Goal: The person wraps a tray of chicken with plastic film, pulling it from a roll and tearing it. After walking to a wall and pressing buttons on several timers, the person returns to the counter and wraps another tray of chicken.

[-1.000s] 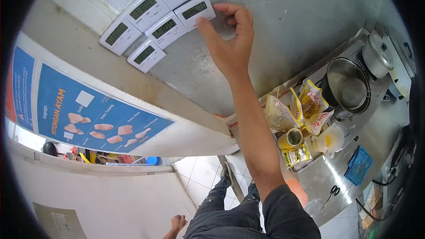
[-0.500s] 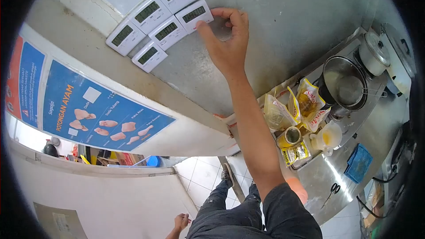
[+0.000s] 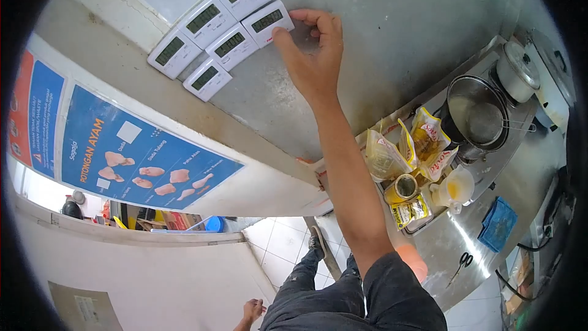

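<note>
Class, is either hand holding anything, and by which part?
The right hand grips a white timer by its right-hand end, thumb on the front, forefinger at the edge. The left hand is too small to tell.

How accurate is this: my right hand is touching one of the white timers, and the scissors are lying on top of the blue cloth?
One part is wrong: the scissors lie directly on the steel counter, apart from the blue cloth, as the head view shows. Your right hand is indeed touching a white timer.
</note>
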A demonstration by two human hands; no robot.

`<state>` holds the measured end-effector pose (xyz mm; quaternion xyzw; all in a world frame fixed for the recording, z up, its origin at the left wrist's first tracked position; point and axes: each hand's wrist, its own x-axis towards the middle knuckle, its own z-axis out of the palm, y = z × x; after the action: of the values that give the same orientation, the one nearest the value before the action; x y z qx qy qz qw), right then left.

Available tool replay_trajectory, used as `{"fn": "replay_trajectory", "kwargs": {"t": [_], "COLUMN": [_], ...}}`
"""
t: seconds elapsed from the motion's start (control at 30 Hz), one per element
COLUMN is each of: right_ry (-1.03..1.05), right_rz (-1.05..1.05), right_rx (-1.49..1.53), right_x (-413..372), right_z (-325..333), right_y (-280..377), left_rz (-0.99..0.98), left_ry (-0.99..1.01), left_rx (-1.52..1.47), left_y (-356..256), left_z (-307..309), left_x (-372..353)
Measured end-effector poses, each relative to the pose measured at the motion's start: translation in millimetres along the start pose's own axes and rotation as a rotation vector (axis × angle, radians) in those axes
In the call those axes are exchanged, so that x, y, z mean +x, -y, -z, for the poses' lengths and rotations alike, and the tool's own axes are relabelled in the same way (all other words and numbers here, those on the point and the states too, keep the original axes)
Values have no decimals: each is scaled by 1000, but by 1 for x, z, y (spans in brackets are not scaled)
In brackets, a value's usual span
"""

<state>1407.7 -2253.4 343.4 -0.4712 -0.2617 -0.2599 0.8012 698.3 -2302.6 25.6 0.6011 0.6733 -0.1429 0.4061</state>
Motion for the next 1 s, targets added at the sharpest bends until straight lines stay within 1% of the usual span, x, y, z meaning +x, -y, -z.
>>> {"fn": "replay_trajectory", "kwargs": {"t": [0.1,0.2,0.3,0.53,0.6,0.7,0.83,0.93,1.0], "right_ry": [11,-18,10,33,50,78,62,32,54], "right_rz": [18,54,-6,29,7,-31,-38,18,-23], "right_rx": [63,19,44,22,89,94,60,-5,88], "right_x": [0,0,0,0,1,0,0,-1,1], "right_z": [3,-1,2,3,5,8,4,2,5], "right_y": [-3,-2,1,-6,-6,-3,0,-3,-4], "left_rz": [0,10,0,-19,-26,-36,-7,25,-14], "left_ry": [-12,-12,-2,8,2,10,3,3,13], "left_rx": [4,17,21,26,42,41,29,12,68], "left_y": [0,-4,-2,-4,-2,-2,-10,-6,-4], "left_z": [0,1,1,1,2,3,3,2,3], "left_x": [1,-1,3,3,4,5,1,3,3]}}
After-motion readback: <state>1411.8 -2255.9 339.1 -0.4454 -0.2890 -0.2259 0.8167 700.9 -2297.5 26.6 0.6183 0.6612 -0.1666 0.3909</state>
